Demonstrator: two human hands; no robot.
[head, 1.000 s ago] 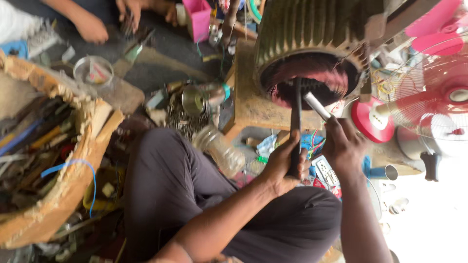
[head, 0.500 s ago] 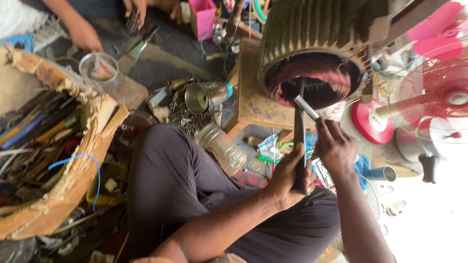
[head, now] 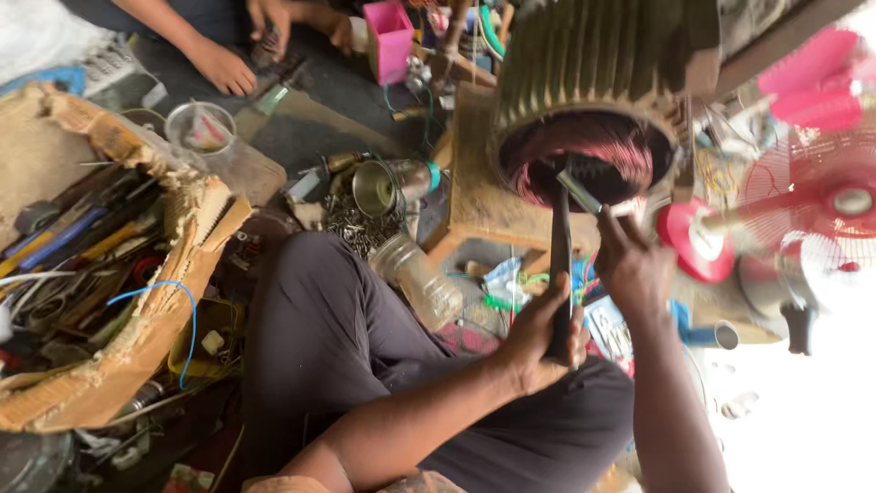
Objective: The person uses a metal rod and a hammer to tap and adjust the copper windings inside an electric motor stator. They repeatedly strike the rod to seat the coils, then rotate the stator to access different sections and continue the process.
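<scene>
Dark hammer (head: 559, 265) upright in left hand (head: 540, 340)

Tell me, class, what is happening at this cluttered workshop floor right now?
A seated person works on a large ribbed metal motor housing with exposed copper windings. The left hand grips a long dark hammer, its head at the windings. The right hand holds a slim pale metal rod against them. Another person's hands work nearby.
</scene>
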